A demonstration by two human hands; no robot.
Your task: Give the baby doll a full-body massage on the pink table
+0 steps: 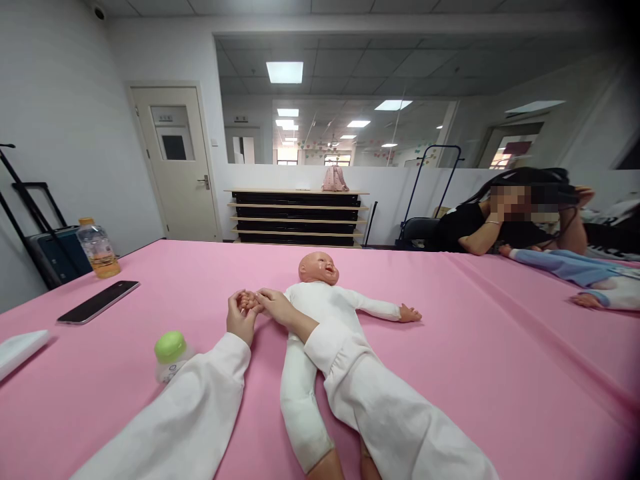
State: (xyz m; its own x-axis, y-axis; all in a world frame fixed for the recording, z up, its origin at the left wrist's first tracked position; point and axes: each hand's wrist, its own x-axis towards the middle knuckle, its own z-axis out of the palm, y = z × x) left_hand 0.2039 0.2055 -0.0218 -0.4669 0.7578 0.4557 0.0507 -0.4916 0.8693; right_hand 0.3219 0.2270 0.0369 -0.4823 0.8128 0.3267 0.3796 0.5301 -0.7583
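A baby doll in a white suit lies on its back on the pink cloth, head at the far end. Its hand on the left side of the view is between my two hands. My left hand is closed around that doll hand from the left. Reaching across the doll's body, my right hand pinches the same doll hand from the other side. The doll's other arm stretches out to the right. My right sleeve covers part of its lower body and one leg.
A green-capped bottle stands beside my left sleeve. Farther left are a phone, a white object and a drink bottle. At the right, a person leans on the pink table near another doll.
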